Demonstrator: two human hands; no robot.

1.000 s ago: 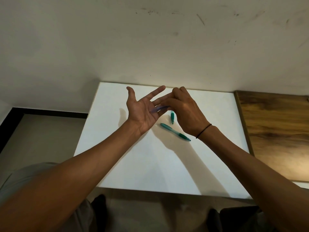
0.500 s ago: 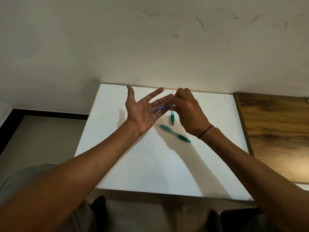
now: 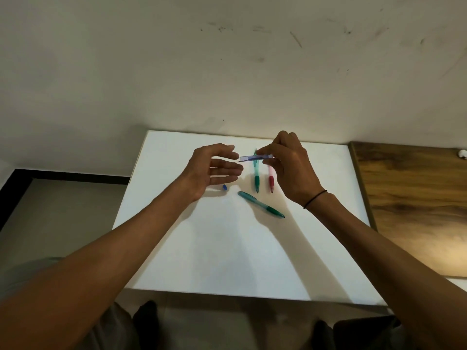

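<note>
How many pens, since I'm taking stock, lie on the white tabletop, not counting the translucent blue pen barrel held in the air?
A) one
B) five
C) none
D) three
D: a slanted green plastic pen, a straight green plastic pen and a red plastic pen lie on the white tabletop, while the right hand pinches the translucent blue pen barrel above them.
</note>
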